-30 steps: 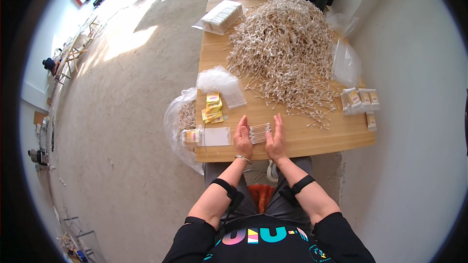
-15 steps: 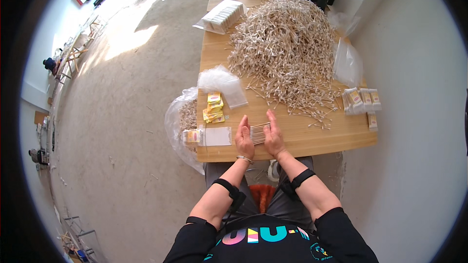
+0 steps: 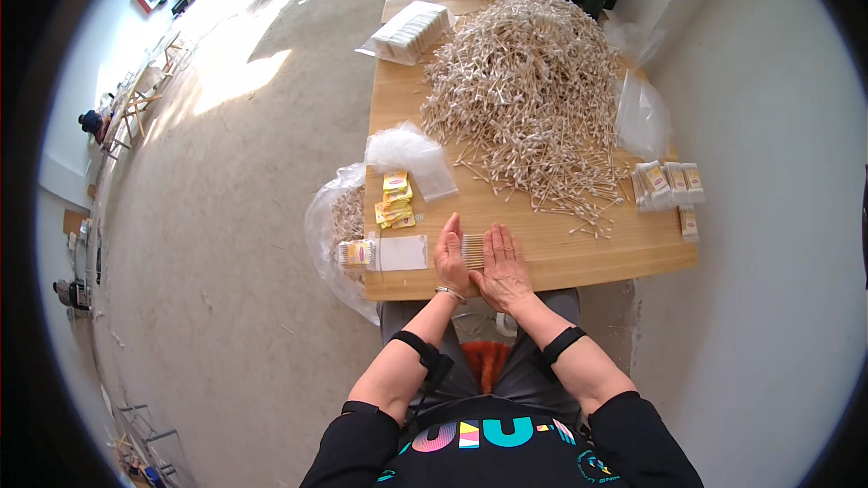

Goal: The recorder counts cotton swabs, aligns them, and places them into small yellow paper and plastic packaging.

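On the wooden table [image 3: 615, 258], near its front edge, a flat row of cotton swabs [image 3: 473, 251] lies between my hands. My left hand [image 3: 449, 258] stands on its edge along the row's left end, fingers stretched and held together. My right hand [image 3: 504, 269] rests flat, palm down, over the right part of the row, hiding that end. Left of them lies a clear bag with a white panel [image 3: 401, 253], a bundle of swabs with a yellow label [image 3: 356, 254] at its outer end. Small yellow cards [image 3: 395, 201] are stacked just beyond it.
A large heap of loose swabs [image 3: 524, 81] covers the table's middle. Clear plastic bags [image 3: 411, 155] lie to its left, near a wrapped white pack [image 3: 411, 32]. Filled swab packs [image 3: 667, 185] sit at the right edge by the wall. A plastic sack [image 3: 327, 221] hangs beside the left edge.
My right hand has turned from standing on its edge to lying palm down over the swabs' right part. My left hand stays at the row's left end.
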Demonstrator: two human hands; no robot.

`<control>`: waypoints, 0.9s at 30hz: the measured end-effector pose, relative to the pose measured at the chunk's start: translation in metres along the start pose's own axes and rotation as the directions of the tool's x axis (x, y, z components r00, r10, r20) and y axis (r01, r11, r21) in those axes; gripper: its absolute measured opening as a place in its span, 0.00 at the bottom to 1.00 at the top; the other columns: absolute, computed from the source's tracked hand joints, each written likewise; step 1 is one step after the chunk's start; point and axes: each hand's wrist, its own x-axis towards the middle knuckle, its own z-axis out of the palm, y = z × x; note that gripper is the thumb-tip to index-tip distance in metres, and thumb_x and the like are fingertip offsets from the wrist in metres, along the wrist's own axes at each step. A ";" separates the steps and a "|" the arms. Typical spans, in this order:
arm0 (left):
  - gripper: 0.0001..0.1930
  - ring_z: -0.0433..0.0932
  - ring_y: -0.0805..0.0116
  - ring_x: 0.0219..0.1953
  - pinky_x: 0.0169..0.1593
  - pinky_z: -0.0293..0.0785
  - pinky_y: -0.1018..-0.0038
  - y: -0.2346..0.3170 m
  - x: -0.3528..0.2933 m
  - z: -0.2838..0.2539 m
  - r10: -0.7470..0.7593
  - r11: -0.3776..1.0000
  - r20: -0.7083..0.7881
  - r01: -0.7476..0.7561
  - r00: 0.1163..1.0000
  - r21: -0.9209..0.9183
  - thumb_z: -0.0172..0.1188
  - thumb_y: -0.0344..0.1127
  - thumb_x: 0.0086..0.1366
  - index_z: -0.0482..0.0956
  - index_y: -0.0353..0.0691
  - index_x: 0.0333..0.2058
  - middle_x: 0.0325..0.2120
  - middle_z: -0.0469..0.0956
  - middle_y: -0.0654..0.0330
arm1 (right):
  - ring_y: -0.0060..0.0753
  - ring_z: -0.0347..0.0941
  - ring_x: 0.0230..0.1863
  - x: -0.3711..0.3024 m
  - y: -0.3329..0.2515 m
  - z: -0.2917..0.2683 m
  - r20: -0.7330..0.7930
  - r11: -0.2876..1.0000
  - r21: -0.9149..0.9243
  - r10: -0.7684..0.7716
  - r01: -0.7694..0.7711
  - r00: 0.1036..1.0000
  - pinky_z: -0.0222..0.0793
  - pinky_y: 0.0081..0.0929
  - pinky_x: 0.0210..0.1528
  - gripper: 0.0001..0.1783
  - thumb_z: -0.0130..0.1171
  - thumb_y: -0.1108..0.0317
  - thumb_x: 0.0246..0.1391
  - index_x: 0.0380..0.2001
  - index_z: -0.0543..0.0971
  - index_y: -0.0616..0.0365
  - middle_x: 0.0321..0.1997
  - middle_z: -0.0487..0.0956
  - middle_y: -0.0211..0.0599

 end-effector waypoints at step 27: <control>0.27 0.56 0.61 0.64 0.66 0.48 0.70 0.010 0.015 -0.012 -0.058 0.998 -0.018 0.058 0.998 0.027 0.38 0.46 0.71 0.59 0.26 0.58 0.60 0.60 0.49 | 0.49 0.34 0.72 0.021 -0.013 0.010 -0.018 0.999 0.044 -0.020 0.021 1.000 0.28 0.41 0.71 0.45 0.45 0.46 0.54 0.63 0.48 0.71 0.70 0.43 0.54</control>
